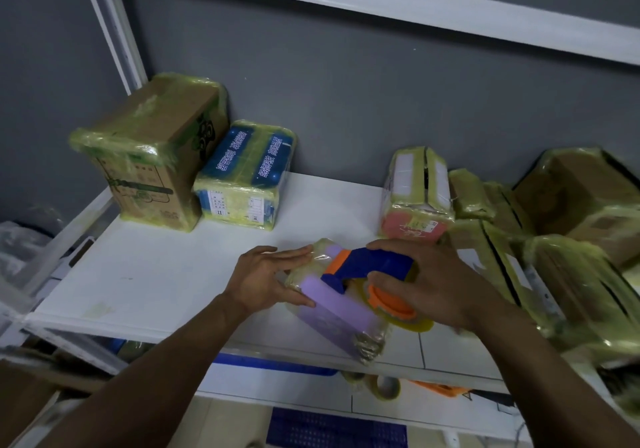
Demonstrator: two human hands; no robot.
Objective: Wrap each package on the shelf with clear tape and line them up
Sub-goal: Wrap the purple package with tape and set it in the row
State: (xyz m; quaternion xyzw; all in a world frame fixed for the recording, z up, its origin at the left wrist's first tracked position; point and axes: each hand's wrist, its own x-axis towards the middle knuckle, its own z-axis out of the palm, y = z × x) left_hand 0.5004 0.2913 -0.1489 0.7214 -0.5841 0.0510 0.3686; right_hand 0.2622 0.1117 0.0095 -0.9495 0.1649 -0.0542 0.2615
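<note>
A small purple package (337, 312), partly covered in clear tape, lies at the front edge of the white shelf (145, 274). My left hand (268, 279) holds its left end, thumb under and fingers along the top. My right hand (429, 281) grips a blue and orange tape dispenser (372, 267) that rests on top of the package, its tape roll (398, 309) hanging at the right side. Two wrapped boxes stand at the back left: a brown carton (152, 160) and a blue one (246, 177).
A pink and white wrapped box (415, 194) stands at the back right, beside a pile of several wrapped brown packages (554, 239). Below the shelf I see a loose tape roll (382, 387), a blue crate (336, 428) and an orange object (440, 388).
</note>
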